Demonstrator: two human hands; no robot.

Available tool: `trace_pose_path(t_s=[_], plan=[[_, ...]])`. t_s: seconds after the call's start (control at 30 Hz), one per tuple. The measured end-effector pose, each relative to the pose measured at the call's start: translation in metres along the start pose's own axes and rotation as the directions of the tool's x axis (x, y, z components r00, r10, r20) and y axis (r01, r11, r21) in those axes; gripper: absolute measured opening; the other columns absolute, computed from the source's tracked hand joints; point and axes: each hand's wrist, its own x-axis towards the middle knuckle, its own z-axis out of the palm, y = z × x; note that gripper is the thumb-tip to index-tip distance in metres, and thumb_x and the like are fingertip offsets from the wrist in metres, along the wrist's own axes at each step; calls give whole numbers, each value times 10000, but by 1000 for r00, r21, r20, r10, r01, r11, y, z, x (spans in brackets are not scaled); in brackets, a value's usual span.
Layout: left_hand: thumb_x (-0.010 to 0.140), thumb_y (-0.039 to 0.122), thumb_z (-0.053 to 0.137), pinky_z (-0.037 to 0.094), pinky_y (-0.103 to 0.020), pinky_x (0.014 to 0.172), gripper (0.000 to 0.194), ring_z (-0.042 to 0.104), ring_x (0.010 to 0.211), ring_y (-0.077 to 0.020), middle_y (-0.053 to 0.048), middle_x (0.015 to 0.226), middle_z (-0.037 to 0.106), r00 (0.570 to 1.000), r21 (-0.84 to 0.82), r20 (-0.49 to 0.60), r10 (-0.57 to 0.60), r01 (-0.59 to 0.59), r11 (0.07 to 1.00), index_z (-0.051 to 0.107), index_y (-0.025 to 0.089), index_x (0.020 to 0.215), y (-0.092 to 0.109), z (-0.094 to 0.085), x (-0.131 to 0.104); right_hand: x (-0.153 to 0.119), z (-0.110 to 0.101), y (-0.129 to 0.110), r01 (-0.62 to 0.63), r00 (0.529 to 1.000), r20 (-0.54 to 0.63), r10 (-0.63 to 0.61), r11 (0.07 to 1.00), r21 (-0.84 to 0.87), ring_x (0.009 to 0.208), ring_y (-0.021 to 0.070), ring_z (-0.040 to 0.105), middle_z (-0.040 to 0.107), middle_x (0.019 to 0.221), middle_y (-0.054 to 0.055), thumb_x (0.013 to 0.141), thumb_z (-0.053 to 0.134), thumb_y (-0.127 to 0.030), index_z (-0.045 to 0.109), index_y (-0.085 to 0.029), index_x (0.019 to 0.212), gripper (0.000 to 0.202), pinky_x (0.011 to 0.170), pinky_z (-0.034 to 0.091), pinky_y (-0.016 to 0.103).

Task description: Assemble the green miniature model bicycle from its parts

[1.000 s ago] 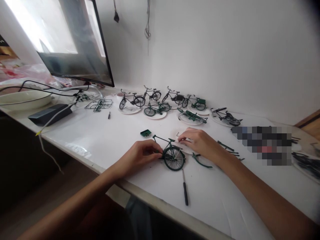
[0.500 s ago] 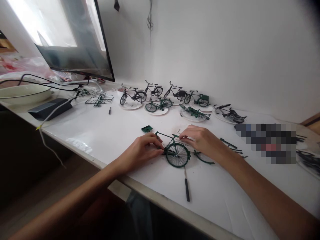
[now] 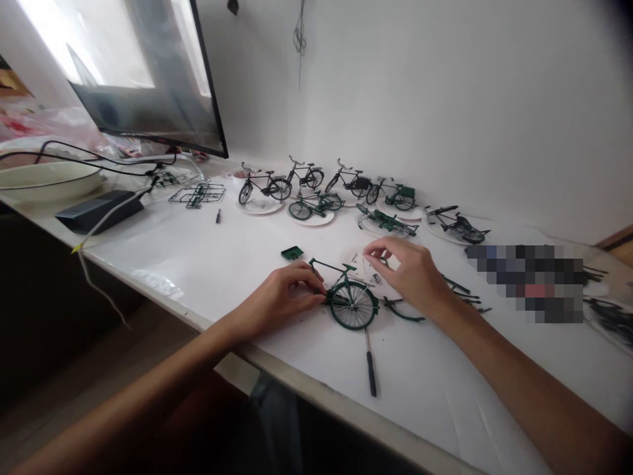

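A small dark green model bicycle (image 3: 346, 297), with one spoked wheel fitted, stands on the white table (image 3: 237, 251). My left hand (image 3: 284, 293) grips its frame just left of the wheel. My right hand (image 3: 410, 274) hovers above the paper plate behind the bicycle, thumb and forefinger pinched together; whether a tiny part sits between them I cannot tell. Small screws (image 3: 368, 274) lie on that plate. A curved green mudguard (image 3: 403, 313) lies under my right wrist. A thin screwdriver (image 3: 370, 369) rests on the table in front of the wheel.
Several finished model bicycles (image 3: 306, 185) stand on paper plates along the wall. A green flat part (image 3: 291, 252), a part frame (image 3: 198, 195), a second small screwdriver (image 3: 217, 216), a monitor (image 3: 148, 86), a black box (image 3: 99, 210) with cables and a bowl (image 3: 44, 181) are at the left.
My right hand has lifted off the bicycle's saddle area and moved back and up over the plate, fingers pinched. My left hand keeps its hold on the frame.
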Motion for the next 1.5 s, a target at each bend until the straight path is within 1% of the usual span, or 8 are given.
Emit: trace_pose_path(t_s=[0.07, 0.13, 0.3, 0.6, 0.77, 0.9, 1.07, 1.5], plan=[[911, 214, 664, 483, -336, 968, 77, 624, 1034, -172, -57, 1120, 661, 1000, 1, 4, 1, -1, 1000, 711, 179, 961, 3, -1, 0, 3, -3, -16, -28, 988, -149, 34, 999, 45, 752, 152, 644, 702, 887, 22, 907, 652, -138, 666, -195, 961, 81, 702, 529, 281], [913, 196, 654, 480, -335, 970, 76, 623, 1041, -172, -62, 1129, 654, 1000, 10, 9, 16, -16, 1000, 705, 174, 966, 5, -1, 0, 5, -3, -34, -58, 971, -224, 85, 990, 125, 731, 142, 634, 699, 873, 11, 897, 668, -140, 672, -203, 949, 82, 692, 532, 270], [898, 186, 671, 472, -323, 960, 72, 627, 1048, -173, -64, 1142, 644, 999, 47, -20, 37, -36, 998, 720, 180, 950, 4, -1, 1, -1, 5, -65, -120, 978, -127, 168, 941, 317, 744, 140, 647, 711, 887, 10, 888, 687, -157, 666, -209, 959, 91, 689, 541, 267], [892, 243, 699, 498, -265, 754, 89, 629, 792, -97, -47, 1262, 598, 993, 60, -120, 8, -1, 998, 770, 228, 944, 0, 2, -3, -12, 28, -69, -156, 986, 4, 165, 927, 340, 708, 113, 631, 696, 865, -4, 888, 667, -121, 634, -205, 989, 136, 666, 528, 225], [902, 232, 682, 504, -277, 804, 86, 633, 829, -108, -54, 1243, 600, 992, 64, -128, -11, 19, 998, 756, 210, 938, 3, 3, -1, -11, 31, -71, -201, 979, 46, 197, 922, 331, 709, 133, 636, 695, 844, 7, 888, 666, -137, 633, -205, 971, 113, 666, 543, 242], [912, 234, 672, 501, -293, 867, 92, 647, 936, -156, -53, 1091, 665, 995, 52, -99, 31, -26, 998, 730, 186, 964, 3, 5, 0, -10, 27, -73, -205, 979, 46, 201, 931, 302, 691, 143, 640, 697, 820, 10, 902, 658, -164, 652, -209, 931, 54, 657, 552, 258], [916, 236, 654, 501, -268, 781, 97, 655, 871, -155, -21, 934, 716, 997, 13, -75, 8, -7, 1000, 721, 190, 969, -1, 7, 0, -9, 22, -76, -155, 988, 42, 149, 957, 246, 709, 144, 668, 713, 828, 7, 902, 670, -164, 655, -212, 920, 53, 670, 557, 257], [858, 208, 693, 526, -283, 779, 94, 660, 860, -172, -43, 920, 729, 996, 31, -88, -19, 21, 999, 735, 174, 936, -3, 6, 4, -8, 15, -78, 97, 981, 166, -98, 995, 10, 763, 167, 656, 672, 872, 36, 962, 577, -107, 591, -211, 985, 107, 678, 524, 289]])
